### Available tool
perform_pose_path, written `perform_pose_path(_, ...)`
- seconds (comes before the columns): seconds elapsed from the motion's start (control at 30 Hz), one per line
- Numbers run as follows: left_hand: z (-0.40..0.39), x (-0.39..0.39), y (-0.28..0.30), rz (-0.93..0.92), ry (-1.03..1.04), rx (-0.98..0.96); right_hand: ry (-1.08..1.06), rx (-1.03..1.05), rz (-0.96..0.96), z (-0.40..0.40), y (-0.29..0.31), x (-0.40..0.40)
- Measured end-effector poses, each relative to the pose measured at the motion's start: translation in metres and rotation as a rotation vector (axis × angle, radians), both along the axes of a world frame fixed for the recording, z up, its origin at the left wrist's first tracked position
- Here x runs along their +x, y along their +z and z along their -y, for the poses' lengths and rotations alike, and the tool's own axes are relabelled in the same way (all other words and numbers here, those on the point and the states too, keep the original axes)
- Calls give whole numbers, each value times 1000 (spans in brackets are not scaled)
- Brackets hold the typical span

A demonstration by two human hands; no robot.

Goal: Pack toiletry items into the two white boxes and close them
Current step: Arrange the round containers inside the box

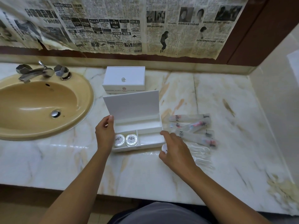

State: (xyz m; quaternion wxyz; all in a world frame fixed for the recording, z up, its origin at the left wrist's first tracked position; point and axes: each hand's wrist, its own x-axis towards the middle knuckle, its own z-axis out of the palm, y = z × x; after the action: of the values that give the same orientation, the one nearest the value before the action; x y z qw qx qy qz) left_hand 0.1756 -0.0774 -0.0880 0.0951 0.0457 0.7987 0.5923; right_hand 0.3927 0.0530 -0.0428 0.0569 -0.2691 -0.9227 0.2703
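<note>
An open white box (152, 143) stands on the marble counter with its lid (131, 104) raised. Two round wrapped soaps (125, 139) lie in its front left compartment. My left hand (105, 135) grips the box's left wall, thumb near the lid's corner. My right hand (174, 148) hovers at the box's right front corner, fingers curled around a small round white item (164, 148) that is mostly hidden. A second white box (124, 80), closed, with a clear knob on top, stands behind the first. Several frosted toiletry packets (191, 128) lie to the right.
A beige sink (40, 102) with a chrome tap (36, 72) sits at the left. Clear plastic wrappers (202, 153) lie right of my right hand. Newspaper covers the wall (129, 25) behind. The counter's front edge (80, 188) is near my body.
</note>
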Motion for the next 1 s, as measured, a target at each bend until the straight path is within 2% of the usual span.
perform_pose_path(0.23,1,-1,-1,3,-7,6,49,58,-114,5,32,-30)
perform_pose_path(0.37,1,0,0,4,-13,4,163,-43,-138,13,43,-55)
perform_pose_path(0.5,1,-1,-1,6,-5,3,270,-90,-146,25,30,-79)
perform_pose_path(0.63,1,-1,-2,6,-8,0,331,48,-152,34,12,-98)
perform_pose_path(0.73,1,-1,-1,15,-1,1,384,222,-61,34,3,-103)
perform_pose_path(0.83,0,-1,0,13,4,-3,341,312,-25,32,0,-99)
perform_pose_path(1.0,1,-1,0,20,9,-4,245,346,29,30,0,-98)
